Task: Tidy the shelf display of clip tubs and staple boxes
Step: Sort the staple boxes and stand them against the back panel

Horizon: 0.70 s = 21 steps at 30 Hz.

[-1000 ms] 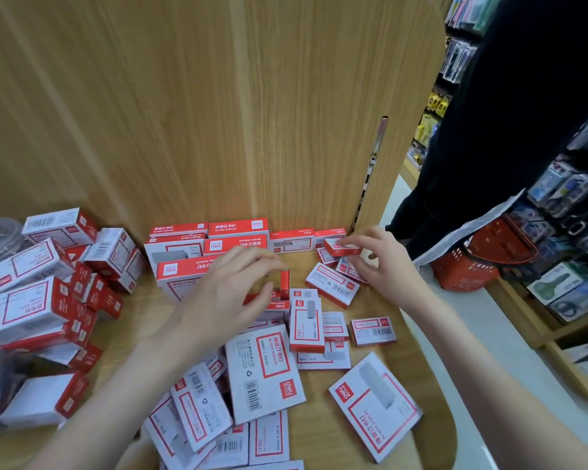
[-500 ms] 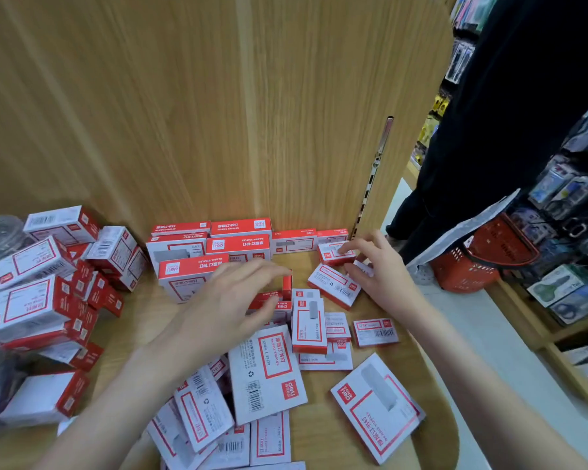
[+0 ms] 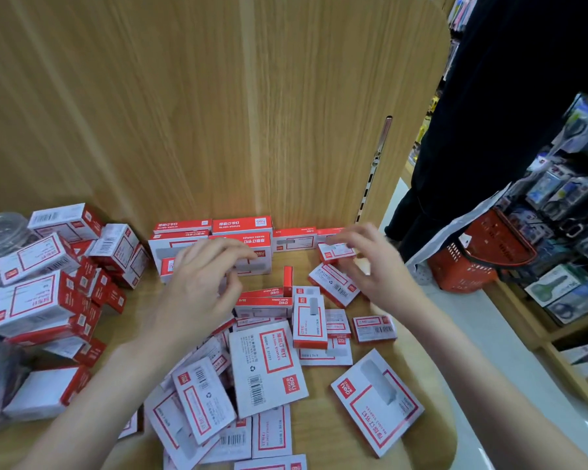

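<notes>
Your right hand pinches small staple box by back row; left hand hovers beside, fingers curled, holding nothing. Boxes look light, stiff, slick — grip short edges, not faces. Loose heap lies below both hands on shelf.

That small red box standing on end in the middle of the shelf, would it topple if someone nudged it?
Probably yes. The small red box stands upright on a narrow end, taller than it is wide, so a light push would likely tip it onto the flat boxes beside it. It looks like stiff cardboard, so it should keep its shape. Neither the left hand nor the right hand touches it.
</notes>
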### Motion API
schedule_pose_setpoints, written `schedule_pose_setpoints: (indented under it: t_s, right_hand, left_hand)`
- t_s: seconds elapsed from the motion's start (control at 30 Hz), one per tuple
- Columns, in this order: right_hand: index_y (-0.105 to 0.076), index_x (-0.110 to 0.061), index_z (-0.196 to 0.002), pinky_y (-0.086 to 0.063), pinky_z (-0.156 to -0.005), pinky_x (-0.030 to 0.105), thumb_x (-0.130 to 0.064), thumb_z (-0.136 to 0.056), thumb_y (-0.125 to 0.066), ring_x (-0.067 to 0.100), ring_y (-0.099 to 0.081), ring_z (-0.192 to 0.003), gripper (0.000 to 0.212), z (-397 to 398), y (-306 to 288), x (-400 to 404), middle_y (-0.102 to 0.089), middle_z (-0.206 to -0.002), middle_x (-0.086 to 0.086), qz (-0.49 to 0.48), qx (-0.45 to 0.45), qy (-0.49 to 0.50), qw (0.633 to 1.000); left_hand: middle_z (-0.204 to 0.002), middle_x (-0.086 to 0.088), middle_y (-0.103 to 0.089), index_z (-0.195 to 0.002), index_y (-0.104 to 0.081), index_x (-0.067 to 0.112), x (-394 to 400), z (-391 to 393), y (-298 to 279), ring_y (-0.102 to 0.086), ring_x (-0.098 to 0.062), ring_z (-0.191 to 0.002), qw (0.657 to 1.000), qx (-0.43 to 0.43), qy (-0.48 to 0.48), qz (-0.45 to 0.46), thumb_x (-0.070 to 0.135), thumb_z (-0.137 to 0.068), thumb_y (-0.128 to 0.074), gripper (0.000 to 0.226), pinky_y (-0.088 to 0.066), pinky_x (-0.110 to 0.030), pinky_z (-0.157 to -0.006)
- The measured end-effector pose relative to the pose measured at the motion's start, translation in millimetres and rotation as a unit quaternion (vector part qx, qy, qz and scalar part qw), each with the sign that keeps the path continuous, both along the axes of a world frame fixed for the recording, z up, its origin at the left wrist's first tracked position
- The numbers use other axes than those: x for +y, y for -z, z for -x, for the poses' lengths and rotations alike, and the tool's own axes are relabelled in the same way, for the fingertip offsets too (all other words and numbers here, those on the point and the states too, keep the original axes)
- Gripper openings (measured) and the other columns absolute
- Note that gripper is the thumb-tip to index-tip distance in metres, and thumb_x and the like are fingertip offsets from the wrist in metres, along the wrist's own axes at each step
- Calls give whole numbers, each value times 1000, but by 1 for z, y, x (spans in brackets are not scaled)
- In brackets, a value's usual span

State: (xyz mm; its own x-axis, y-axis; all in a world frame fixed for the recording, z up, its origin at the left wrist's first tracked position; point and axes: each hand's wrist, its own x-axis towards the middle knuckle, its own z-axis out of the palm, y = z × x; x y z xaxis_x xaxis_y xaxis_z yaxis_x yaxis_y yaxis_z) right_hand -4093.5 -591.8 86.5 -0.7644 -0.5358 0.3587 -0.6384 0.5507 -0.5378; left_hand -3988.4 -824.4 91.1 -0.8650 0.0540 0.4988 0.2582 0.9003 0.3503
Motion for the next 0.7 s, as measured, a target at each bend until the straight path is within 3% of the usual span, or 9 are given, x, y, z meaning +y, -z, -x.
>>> schedule_pose_setpoints:
  t_s: [0.17,0.27,0.37,0.53,0.63,0.7]
  right_hand:
    - [-61,-22,-117,-28,-88,14,7,-84,-50,10,-39,-113,45,-7,-10,-32,-45,-124,1,-101,-46,-173,979]
    - [-64,-16,-109,-29,-75,2,3,-83,-55,0,-45,-96,33,-6,-8,-42,-49,-117,2,-106,-55,-195,973]
    - [-65,-12,-94,-36,-64,5,-3,-81,-64,-5,-48,-73,16,-2,-13,-43,-56,-93,-5,-82,-68,-170,980]
    - [-55,-28,-85,-44,-62,15,-16,-82,-67,2,-58,-68,17,7,-44,-12,-63,-71,-15,36,-155,-75,984]
    - [-55,-21,-96,-42,-55,26,-16,-84,-65,6,-53,-55,17,5,-43,10,-61,-57,-14,-13,-227,-35,973]
    - [-59,-16,-97,-42,-54,24,-15,-84,-64,6,-52,-54,14,-2,-37,19,-60,-55,-11,-48,-253,-17,966]
  left_hand:
    - [-102,10,-57,-91,-69,19,2,-9,-1,-41,-11,-100,999,-28,-3,24,24,-74,-37,35,-18,-22,-84]
    - [-100,16,-56,-95,-69,23,1,-16,2,-40,-7,-99,997,-58,14,41,36,-74,-44,35,-16,-21,-85]
    - [-97,17,-63,-103,-67,25,-3,-17,4,-44,-5,-95,993,-78,36,86,45,-76,-47,39,-19,-24,-88]
    - [-87,16,-65,-105,-65,24,-3,-13,4,-42,-5,-88,986,-89,27,137,53,-74,-43,48,-21,-28,-83]
    - [-84,15,-65,-103,-66,22,-1,-10,5,-41,-7,-85,985,-83,28,150,54,-74,-42,50,-22,-28,-79]
    - [-87,14,-64,-103,-65,22,0,-10,5,-41,-8,-87,985,-74,38,153,54,-75,-42,49,-21,-27,-79]
